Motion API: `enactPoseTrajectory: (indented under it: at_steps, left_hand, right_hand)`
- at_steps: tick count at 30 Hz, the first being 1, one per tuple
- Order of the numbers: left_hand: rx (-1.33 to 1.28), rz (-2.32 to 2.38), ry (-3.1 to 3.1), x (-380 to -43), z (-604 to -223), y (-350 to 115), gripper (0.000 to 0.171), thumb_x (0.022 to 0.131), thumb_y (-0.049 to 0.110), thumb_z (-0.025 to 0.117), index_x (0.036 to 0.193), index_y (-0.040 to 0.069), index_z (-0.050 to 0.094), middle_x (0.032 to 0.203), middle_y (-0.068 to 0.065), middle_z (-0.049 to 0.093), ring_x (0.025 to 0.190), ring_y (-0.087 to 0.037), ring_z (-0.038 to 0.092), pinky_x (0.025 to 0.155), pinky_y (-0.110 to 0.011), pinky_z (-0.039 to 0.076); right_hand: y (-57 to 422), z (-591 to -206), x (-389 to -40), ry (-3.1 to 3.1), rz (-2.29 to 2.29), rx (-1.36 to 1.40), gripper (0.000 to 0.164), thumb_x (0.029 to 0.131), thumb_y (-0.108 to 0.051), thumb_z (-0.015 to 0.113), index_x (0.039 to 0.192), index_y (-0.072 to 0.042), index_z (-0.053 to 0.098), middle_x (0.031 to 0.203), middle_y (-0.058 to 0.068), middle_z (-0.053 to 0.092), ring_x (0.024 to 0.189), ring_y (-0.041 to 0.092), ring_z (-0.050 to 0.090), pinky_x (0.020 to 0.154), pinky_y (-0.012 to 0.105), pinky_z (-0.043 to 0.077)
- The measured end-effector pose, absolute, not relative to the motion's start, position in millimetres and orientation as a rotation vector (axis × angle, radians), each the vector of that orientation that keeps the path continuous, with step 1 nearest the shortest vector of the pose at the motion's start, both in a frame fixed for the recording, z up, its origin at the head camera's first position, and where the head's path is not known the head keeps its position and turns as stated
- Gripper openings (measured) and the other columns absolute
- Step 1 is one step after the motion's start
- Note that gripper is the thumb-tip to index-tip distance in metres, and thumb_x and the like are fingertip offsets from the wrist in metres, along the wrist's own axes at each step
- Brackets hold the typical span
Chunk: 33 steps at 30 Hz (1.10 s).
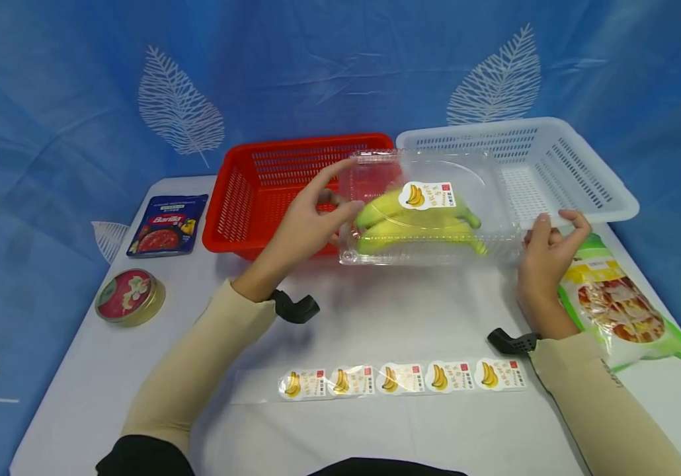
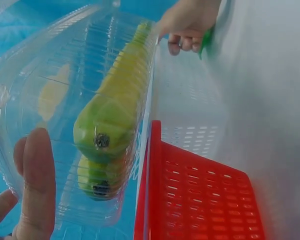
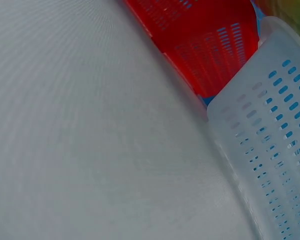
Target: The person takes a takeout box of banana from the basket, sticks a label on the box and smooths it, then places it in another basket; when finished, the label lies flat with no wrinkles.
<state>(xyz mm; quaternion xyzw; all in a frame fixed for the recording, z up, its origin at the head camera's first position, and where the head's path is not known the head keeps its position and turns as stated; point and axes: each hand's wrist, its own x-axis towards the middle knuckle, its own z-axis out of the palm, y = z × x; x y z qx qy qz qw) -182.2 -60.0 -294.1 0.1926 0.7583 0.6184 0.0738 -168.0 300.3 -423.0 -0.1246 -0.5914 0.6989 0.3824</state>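
Observation:
A clear plastic clamshell box (image 1: 495, 198) with green-yellow bananas (image 1: 418, 228) inside is held up in front of two baskets. A white banana-print sticker (image 1: 428, 196) is on its lid. My left hand (image 1: 311, 218) holds its left end, the index finger at the upper corner and the thumb lower down. In the left wrist view, fingers (image 2: 37, 185) overlap the box's near end. My right hand (image 1: 549, 264) holds the lower right corner, with some fingertips hidden. On the table lies a strip of banana stickers (image 1: 400, 380).
Behind the box stand a red basket (image 1: 239, 198) and a white basket (image 1: 584, 158). To the left are a blue Barilla pouch (image 1: 168, 225) and a round tin (image 1: 130, 297). A green-and-white food bag (image 1: 620, 304) lies beside the right forearm.

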Motion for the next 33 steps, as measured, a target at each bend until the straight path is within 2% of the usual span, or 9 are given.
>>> enactPoseTrajectory:
  at_steps: [4, 6, 8, 13, 21, 26, 33]
  left_hand:
    - [0.563, 1.886, 2.241, -195, -293, -50, 0.06, 0.097, 0.029, 0.071, 0.151, 0.038, 0.046, 0.1, -0.016, 0.058, 0.067, -0.033, 0.063, 0.067, -0.046, 0.062]
    - [0.565, 1.895, 2.241, -202, -294, -44, 0.061, 0.097, 0.029, 0.071, 0.152, 0.034, 0.045, 0.099, -0.017, 0.058, 0.068, -0.032, 0.063, 0.066, -0.045, 0.062]
    - [0.576, 1.916, 2.225, -210, -295, -39, 0.062, 0.097, 0.028, 0.07, 0.153, 0.032, 0.044, 0.097, -0.018, 0.058, 0.065, -0.032, 0.062, 0.065, -0.045, 0.062]
    - [0.555, 1.985, 2.165, -223, -302, -25, 0.061, 0.098, 0.027, 0.069, 0.153, 0.033, 0.044, 0.098, -0.02, 0.06, 0.064, -0.03, 0.061, 0.066, -0.045, 0.062]
    - [0.434, 1.992, 2.167, -235, -309, -4, 0.063, 0.096, 0.028, 0.071, 0.153, 0.035, 0.044, 0.1, -0.014, 0.062, 0.076, -0.024, 0.06, 0.067, -0.042, 0.062]
    - [0.391, 2.025, 2.152, -246, -306, 8, 0.063, 0.096, 0.027, 0.07, 0.153, 0.034, 0.044, 0.095, -0.014, 0.061, 0.071, -0.024, 0.06, 0.066, -0.042, 0.062]
    - [0.366, 2.01, 2.058, -258, -300, 34, 0.061, 0.096, 0.028, 0.071, 0.151, 0.036, 0.045, 0.08, -0.015, 0.057, 0.06, -0.027, 0.062, 0.065, -0.044, 0.062]
  right_hand:
    - [302, -424, -167, -1.518, 1.791, -0.313, 0.035, 0.104, -0.024, 0.058, 0.134, -0.016, 0.041, 0.073, 0.006, 0.045, 0.052, 0.015, 0.044, 0.05, 0.018, 0.044]
    - [302, -424, -166, -1.507, 1.808, -0.288, 0.036, 0.104, -0.025, 0.058, 0.134, -0.015, 0.041, 0.07, 0.007, 0.042, 0.044, 0.017, 0.042, 0.044, 0.019, 0.044]
    - [303, -423, -166, -1.475, 1.835, -0.262, 0.036, 0.104, -0.023, 0.059, 0.134, -0.013, 0.041, 0.069, 0.008, 0.042, 0.042, 0.017, 0.042, 0.043, 0.02, 0.044]
    - [302, -421, -166, -1.451, 1.847, -0.243, 0.036, 0.104, -0.022, 0.06, 0.134, -0.012, 0.041, 0.07, 0.008, 0.045, 0.042, 0.017, 0.042, 0.043, 0.02, 0.044]
    - [298, -422, -165, -1.466, 1.855, -0.278, 0.037, 0.103, -0.022, 0.062, 0.133, -0.015, 0.041, 0.071, 0.009, 0.045, 0.043, 0.018, 0.043, 0.044, 0.02, 0.044]
    - [298, -422, -167, -1.504, 1.822, -0.268, 0.04, 0.103, -0.025, 0.061, 0.135, -0.013, 0.04, 0.071, 0.008, 0.046, 0.043, 0.017, 0.043, 0.044, 0.02, 0.044]
    - [299, -421, -167, -1.469, 1.848, -0.293, 0.04, 0.103, -0.023, 0.061, 0.136, -0.013, 0.04, 0.071, 0.009, 0.044, 0.043, 0.018, 0.043, 0.044, 0.021, 0.044]
